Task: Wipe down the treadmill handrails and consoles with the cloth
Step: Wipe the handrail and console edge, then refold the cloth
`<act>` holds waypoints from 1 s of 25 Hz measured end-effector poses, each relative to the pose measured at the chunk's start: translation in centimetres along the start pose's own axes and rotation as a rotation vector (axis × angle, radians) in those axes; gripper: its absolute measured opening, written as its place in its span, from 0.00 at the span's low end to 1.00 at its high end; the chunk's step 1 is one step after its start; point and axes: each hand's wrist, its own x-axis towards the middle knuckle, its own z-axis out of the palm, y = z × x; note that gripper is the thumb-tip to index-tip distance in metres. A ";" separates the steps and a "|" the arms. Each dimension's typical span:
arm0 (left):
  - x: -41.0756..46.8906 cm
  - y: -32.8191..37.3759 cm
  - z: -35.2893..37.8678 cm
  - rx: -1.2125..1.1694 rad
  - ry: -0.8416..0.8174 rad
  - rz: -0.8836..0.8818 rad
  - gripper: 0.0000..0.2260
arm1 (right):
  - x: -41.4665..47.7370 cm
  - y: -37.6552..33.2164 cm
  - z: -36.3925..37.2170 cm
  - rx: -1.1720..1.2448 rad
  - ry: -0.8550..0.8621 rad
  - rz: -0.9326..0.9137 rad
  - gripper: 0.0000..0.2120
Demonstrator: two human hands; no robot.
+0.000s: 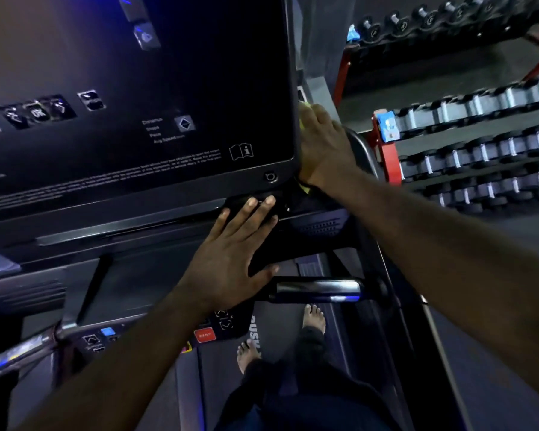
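The treadmill's large dark console screen (137,104) fills the upper left. My right hand (322,147) presses a yellow-green cloth (305,189) flat against the screen's right edge near its lower corner; only slivers of cloth show above and below the hand. My left hand (234,259) rests open, fingers spread, on the black ledge (311,228) under the screen. A shiny black handrail grip (318,289) lies just right of that hand, and another grip (16,353) sits at the lower left.
A control panel with a red stop button (204,335) sits below my left arm. My bare feet (314,318) stand on the treadmill belt. A red rack of dumbbells (479,144) stands close on the right, across a strip of dark floor.
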 end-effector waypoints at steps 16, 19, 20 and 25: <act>-0.2 -0.3 0.1 -0.103 0.089 -0.003 0.32 | -9.6 -2.5 1.9 0.046 0.150 0.047 0.21; -0.2 -0.2 0.2 -0.115 0.088 -0.002 0.33 | -11.8 2.7 0.9 -0.073 0.072 -0.109 0.24; -0.2 -0.2 0.2 -0.121 0.085 -0.007 0.33 | -9.8 4.3 0.7 -0.056 0.052 -0.066 0.26; -0.1 -0.2 0.3 -0.102 0.078 -0.019 0.33 | -0.8 1.7 2.5 -0.010 0.064 0.142 0.39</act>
